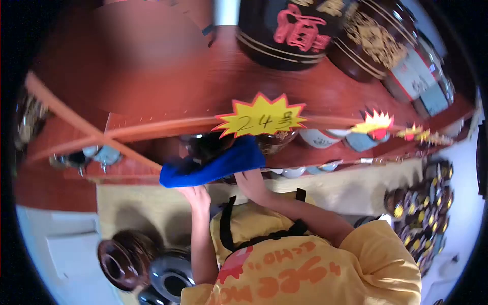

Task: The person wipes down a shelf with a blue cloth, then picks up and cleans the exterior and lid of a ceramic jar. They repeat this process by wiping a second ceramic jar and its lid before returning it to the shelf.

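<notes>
Yellow fabric with orange lettering (305,269) fills the frame at five o'clock, nearest the camera. At seven o'clock sit glossy brown and black glazed jars (147,267). Centre frame, the left hand (197,195) and right hand (251,182) reach up under a crumpled blue cloth (216,163), holding it against the red wooden shelf (152,129); whether the fingers are spread or curled cannot be told. Just above, at twelve o'clock, hangs a yellow star-shaped price tag (260,118), with small ceramic bowls (317,137) toward three o'clock.
</notes>
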Available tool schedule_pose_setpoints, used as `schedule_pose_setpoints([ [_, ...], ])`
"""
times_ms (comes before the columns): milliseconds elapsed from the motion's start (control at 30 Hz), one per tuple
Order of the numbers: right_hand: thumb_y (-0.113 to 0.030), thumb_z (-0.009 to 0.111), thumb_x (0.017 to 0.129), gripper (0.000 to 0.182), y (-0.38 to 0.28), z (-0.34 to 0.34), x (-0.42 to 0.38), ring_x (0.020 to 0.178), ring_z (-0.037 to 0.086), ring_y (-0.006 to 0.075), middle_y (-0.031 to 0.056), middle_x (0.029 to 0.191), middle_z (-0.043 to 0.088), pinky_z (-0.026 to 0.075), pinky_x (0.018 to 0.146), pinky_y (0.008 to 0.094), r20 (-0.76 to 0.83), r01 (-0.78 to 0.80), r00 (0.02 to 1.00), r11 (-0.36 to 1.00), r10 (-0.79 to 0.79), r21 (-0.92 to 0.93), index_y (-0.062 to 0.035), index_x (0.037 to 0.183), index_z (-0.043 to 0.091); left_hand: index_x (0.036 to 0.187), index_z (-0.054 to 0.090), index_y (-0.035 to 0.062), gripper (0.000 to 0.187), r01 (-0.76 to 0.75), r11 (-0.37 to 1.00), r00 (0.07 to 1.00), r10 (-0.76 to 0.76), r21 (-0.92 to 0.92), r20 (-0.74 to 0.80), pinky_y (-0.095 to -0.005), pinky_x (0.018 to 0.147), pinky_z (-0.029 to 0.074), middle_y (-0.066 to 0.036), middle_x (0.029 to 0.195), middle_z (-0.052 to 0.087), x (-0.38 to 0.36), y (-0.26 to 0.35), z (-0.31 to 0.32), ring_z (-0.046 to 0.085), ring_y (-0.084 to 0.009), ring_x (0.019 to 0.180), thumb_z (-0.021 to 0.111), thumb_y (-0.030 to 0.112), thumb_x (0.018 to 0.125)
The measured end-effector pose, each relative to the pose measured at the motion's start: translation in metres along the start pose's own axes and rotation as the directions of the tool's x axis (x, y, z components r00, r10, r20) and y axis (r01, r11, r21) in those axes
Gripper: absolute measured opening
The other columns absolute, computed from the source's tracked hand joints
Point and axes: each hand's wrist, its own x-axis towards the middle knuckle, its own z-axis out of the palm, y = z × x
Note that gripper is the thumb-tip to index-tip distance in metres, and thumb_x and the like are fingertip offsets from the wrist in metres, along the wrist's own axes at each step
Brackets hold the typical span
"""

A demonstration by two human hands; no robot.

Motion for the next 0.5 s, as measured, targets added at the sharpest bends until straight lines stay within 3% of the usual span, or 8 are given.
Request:
schedule_pose_setpoints([
  [167,-0.014,0.042,0.085,0.028,0.022,0.001,0.001,0.108,0.04,0.0368,0.0209,0.11,0.047,0.028,0.094,0.0423,0.039,-0.006,0.999,0.998,0.003,0.062,0.0012,0.108,0.05,0.101,0.05,-0.0022,0.033,-0.04,0.992,0.999,0.04,0.123,0.0,-0.0348,0.084,0.035,-0.013,0.095,0.051,-0.017,0.009,-0.006,0.047,-0.0268,0.089,0.052,0.025,0.082],
  [233,-0.013,0.042,0.085,0.032,0.023,0.001,0.008,0.112,0.038,0.0349,0.0188,0.117,0.045,0.027,0.096,0.0402,0.481,-0.493,0.833,0.764,0.275,0.416,-0.0014,0.114,0.049,0.106,0.049,-0.0019,0.041,0.094,0.956,0.919,-0.191,0.278,0.344,-0.0471,0.08,0.036,-0.024,0.101,0.05,-0.008,0.052,-0.016,0.046,-0.0393,0.094,0.051,0.028,0.079],
  [267,-0.013,0.042,0.085,0.032,0.013,0.007,0.015,0.112,0.038,0.0349,0.0188,0.117,0.045,0.027,0.096,0.0402,0.488,-0.482,0.835,0.769,0.256,0.421,-0.0014,0.114,0.049,0.107,0.048,-0.0014,0.044,0.054,0.976,0.948,-0.117,0.213,0.295,-0.0473,0.082,0.036,-0.023,0.103,0.05,-0.004,0.064,-0.017,0.046,-0.0397,0.096,0.055,0.028,0.075],
  [300,-0.016,0.043,0.085,0.033,-0.008,0.01,0.022,0.113,0.038,0.0322,0.016,0.119,0.045,0.027,0.097,0.0392,0.426,-0.187,0.904,0.932,0.04,0.309,-0.0054,0.115,0.049,0.108,0.048,-0.0008,0.048,0.007,0.989,0.97,-0.042,0.145,0.24,-0.0476,0.084,0.035,-0.023,0.105,0.05,-0.006,0.068,-0.02,0.046,-0.0401,0.097,0.058,0.029,0.072],
  [367,-0.022,0.044,0.083,0.035,-0.058,0.011,0.03,0.115,0.038,0.0269,0.0105,0.122,0.046,0.027,0.098,0.0371,0.402,0.427,0.826,0.904,-0.395,0.012,-0.0135,0.117,0.051,0.109,0.047,-0.0012,0.058,-0.03,0.977,0.96,-0.03,0.21,0.279,-0.0466,0.088,0.035,-0.022,0.108,0.048,-0.065,0.006,-0.005,0.046,-0.0398,0.099,0.066,0.027,0.063],
  [400,-0.022,0.044,0.083,0.035,-0.085,0.013,0.036,0.115,0.038,0.0269,0.0105,0.122,0.046,0.027,0.098,0.0371,0.407,0.427,0.824,0.904,-0.394,0.012,-0.0135,0.117,0.051,0.109,0.047,-0.0012,0.058,-0.026,0.978,0.961,-0.034,0.209,0.276,-0.0466,0.088,0.035,-0.022,0.108,0.048,-0.079,-0.016,0.001,0.046,-0.0398,0.099,0.066,0.027,0.063],
  [433,-0.027,0.046,0.082,0.037,-0.114,0.015,0.043,0.115,0.038,0.0261,0.0096,0.121,0.047,0.026,0.098,0.0382,0.429,0.369,0.866,0.908,-0.258,-0.2,-0.0161,0.117,0.051,0.11,0.046,-0.0015,0.062,0.223,0.972,0.966,-0.21,-0.075,0.148,-0.0468,0.089,0.034,-0.022,0.111,0.047,-0.088,-0.034,0.005,0.045,-0.0397,0.1,0.068,0.027,0.059],
  [500,-0.032,0.047,0.08,0.038,-0.131,0.021,0.044,0.115,0.039,0.0252,0.0088,0.12,0.048,0.025,0.098,0.0393,0.436,0.295,0.894,0.864,-0.099,-0.409,-0.0187,0.116,0.051,0.113,0.043,-0.0012,0.074,0.553,0.674,0.796,-0.601,-0.489,0.072,-0.0467,0.096,0.029,-0.021,0.119,0.042,-0.089,-0.052,0.003,0.041,-0.0378,0.11,0.072,0.035,0.055],
])
